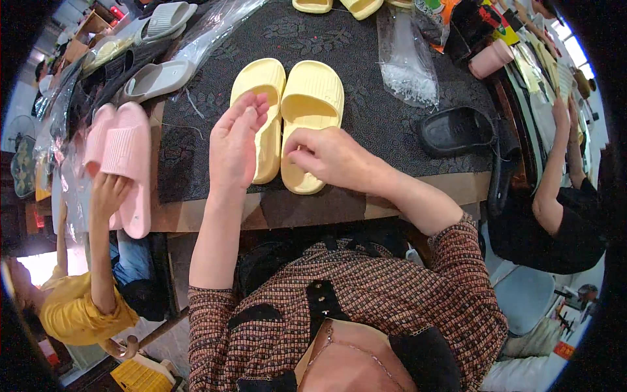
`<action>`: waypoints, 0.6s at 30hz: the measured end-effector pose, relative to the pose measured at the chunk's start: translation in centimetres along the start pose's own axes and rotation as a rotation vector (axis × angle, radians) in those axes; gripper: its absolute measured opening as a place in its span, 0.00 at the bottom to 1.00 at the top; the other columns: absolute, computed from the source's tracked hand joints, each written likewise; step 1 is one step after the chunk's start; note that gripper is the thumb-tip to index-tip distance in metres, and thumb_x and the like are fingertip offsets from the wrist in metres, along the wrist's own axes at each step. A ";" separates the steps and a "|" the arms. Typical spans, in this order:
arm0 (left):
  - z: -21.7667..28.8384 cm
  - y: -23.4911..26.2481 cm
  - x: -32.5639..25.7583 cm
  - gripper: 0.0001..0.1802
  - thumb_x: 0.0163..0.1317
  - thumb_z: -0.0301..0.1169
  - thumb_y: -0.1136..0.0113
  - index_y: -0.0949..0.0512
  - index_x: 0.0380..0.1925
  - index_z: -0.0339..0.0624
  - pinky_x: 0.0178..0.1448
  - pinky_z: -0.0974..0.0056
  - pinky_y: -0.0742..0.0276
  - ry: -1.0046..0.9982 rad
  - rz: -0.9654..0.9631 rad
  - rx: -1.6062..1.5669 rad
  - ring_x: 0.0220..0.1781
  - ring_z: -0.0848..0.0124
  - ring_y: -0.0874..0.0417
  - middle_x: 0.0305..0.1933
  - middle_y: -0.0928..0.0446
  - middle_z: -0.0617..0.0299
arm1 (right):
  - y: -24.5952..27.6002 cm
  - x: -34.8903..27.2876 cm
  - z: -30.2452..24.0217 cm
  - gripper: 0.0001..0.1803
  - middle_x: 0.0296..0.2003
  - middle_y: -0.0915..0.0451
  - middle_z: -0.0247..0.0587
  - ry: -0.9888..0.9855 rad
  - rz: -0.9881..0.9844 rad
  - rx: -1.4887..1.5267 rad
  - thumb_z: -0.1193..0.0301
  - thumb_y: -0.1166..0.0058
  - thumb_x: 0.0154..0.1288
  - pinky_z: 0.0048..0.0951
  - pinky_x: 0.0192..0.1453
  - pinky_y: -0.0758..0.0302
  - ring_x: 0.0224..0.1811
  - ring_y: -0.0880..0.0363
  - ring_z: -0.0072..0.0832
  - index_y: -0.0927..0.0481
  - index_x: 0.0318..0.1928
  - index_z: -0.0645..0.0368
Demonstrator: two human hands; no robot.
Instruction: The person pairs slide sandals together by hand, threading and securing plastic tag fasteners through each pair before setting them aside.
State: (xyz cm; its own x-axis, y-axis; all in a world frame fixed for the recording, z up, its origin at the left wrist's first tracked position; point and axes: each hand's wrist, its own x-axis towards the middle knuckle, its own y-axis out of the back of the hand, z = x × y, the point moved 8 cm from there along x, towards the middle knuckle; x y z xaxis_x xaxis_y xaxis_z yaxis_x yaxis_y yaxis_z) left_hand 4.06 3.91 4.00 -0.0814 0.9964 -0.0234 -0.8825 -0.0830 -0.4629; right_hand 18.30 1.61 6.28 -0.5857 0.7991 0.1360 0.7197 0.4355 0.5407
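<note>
A pair of pale yellow slide slippers lies side by side on the dark patterned table cover. My left hand hovers open, fingers apart, over the heel half of the left yellow slipper. My right hand rests over the heel of the right yellow slipper with its fingers curled in a pinch. Whether something small sits between those fingers I cannot tell.
A person at the left holds up a pair of pink slippers. Grey slippers and clear plastic bags lie further back. A black slipper sits at the right, near another person's arm. More yellow slippers lie at the far edge.
</note>
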 end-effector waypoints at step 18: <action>1.3 -0.2 -1.3 0.07 0.58 0.24 0.41 0.21 0.36 0.33 0.39 0.66 0.25 -0.377 -0.048 1.072 0.32 0.69 0.20 0.31 0.21 0.54 | 2.9 -2.1 -0.9 0.08 0.29 0.19 0.46 0.191 0.205 -0.230 0.72 0.45 0.61 0.33 0.36 0.23 0.32 0.18 0.38 0.20 0.38 0.64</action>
State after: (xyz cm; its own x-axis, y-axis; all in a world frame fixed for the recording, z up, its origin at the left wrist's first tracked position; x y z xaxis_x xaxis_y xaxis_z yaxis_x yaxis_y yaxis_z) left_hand 3.72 2.58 5.31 -0.0110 0.9453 0.3261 -0.8151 -0.1974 0.5447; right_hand 21.29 0.81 8.37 -0.5124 0.7590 0.4017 0.7395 0.1523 0.6557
